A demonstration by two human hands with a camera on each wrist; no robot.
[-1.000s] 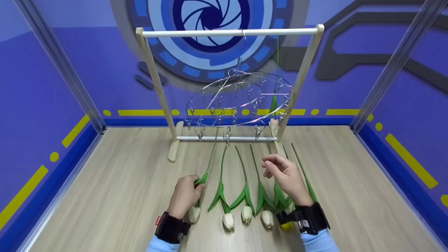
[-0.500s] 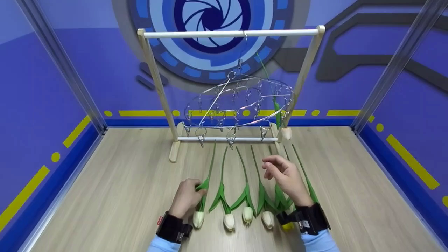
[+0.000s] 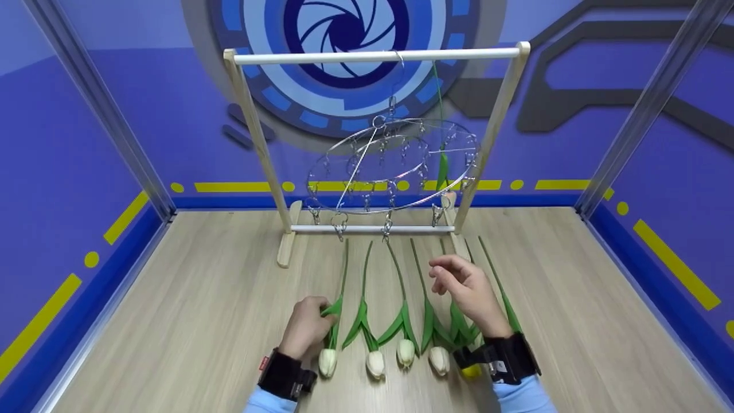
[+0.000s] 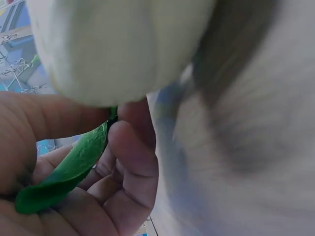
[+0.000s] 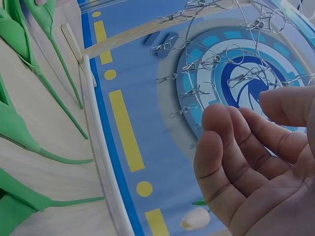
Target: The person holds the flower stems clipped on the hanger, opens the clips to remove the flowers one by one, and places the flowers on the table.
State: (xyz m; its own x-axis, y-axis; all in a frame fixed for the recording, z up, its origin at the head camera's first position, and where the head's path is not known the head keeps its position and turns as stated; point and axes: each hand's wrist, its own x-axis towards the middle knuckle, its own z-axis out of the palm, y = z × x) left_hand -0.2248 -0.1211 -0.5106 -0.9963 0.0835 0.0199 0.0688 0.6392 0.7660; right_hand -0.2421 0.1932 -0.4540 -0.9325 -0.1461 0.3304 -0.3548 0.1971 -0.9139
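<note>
My left hand (image 3: 305, 328) pinches the leftmost white tulip (image 3: 328, 363) by its green stem. In the left wrist view a green leaf (image 4: 66, 172) lies across the palm, and the big pale blossom (image 4: 118, 49) covers part of the fingers. That tulip lies at the left end of a row of tulips on the table. Above the right part of the row, my right hand (image 3: 467, 292) hovers with loosely bent fingers and holds nothing. Further back, a round metal clip hanger (image 3: 339, 223) hangs from a rack; one tulip (image 3: 442, 167) dangles blossom-down at its right side.
The wooden rack with a white top rod (image 3: 321, 58) stands at the back of the table (image 3: 189, 321). Several tulips, including a white one (image 3: 375, 364), lie side by side, stems toward the rack. A yellow blossom (image 3: 471, 371) is partly hidden by the right wrist strap.
My left hand has drawn slightly toward me and right, and its tulip's stem has turned straighter, in line with the others. The hanger and its dangling tulip sway. My right hand has stayed put.
</note>
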